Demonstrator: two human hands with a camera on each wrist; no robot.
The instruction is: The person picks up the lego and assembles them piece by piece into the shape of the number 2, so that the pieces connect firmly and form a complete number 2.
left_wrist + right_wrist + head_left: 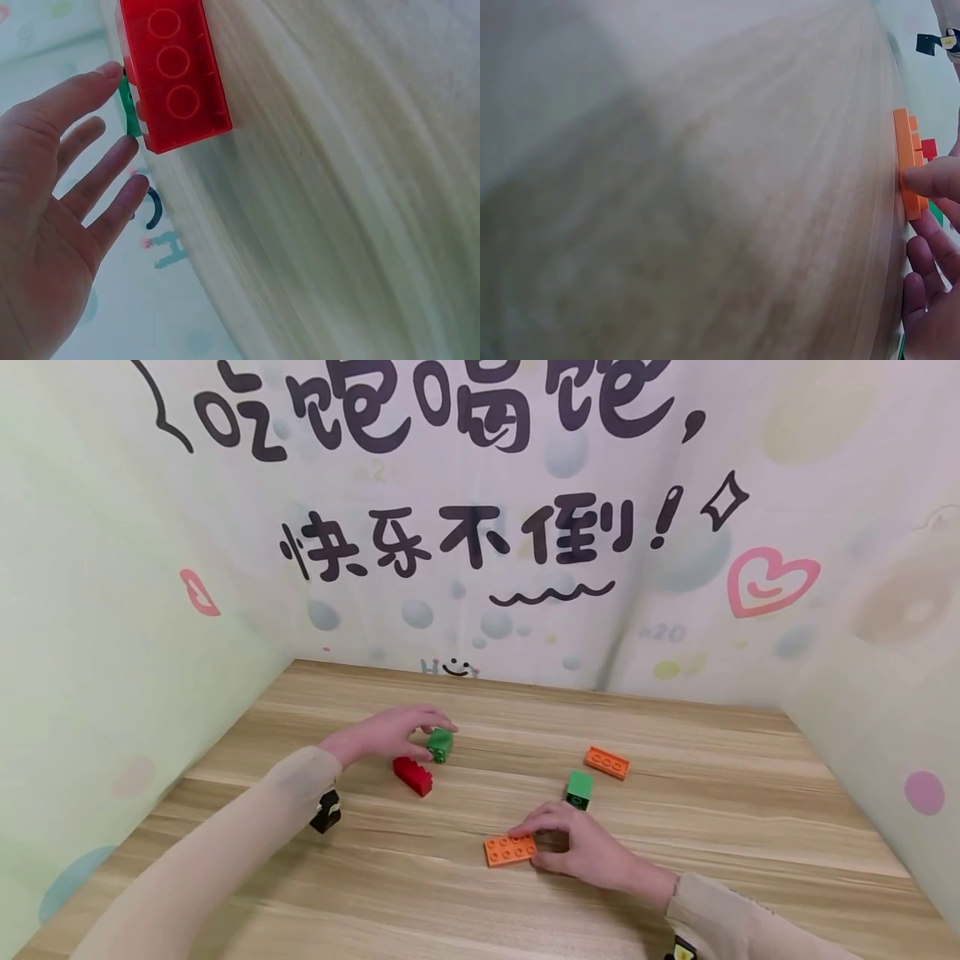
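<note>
Pale backdrop with large black Chinese lettering, a pink heart and bluish bubbles, behind a light wood-grain surface.

Head view, looking forward and down. Left hand at a green brick toward the back left, with fingers over the far side and thumb by the near side. Clamped or merely bracketing: impossible to tell from here. Just in front of that brick and slightly left, a red brick, apparently tipped on its side, probably stable on that long flat face. Right hand, nearer the front: grip clamped on the right end of an orange brick, level and studs up. Probably pinched there for the short width, an easy span for thumb and finger, with most studs left uncovered. Just beyond the knuckles, a second green brick; farther back and right, a second orange brick, well apart from the fingers.

Left wrist view, close and tilted. Red brick large at the top, with three rings of the underside toward the camera. Behind, a sliver of green between separated fingers; no clear sight of a pinch.

Right wrist view, mostly blurred wood grain. At the right edge, thumb pressed to the orange brick's side, with other fingers around its end; small patches of red and green beyond.
</note>
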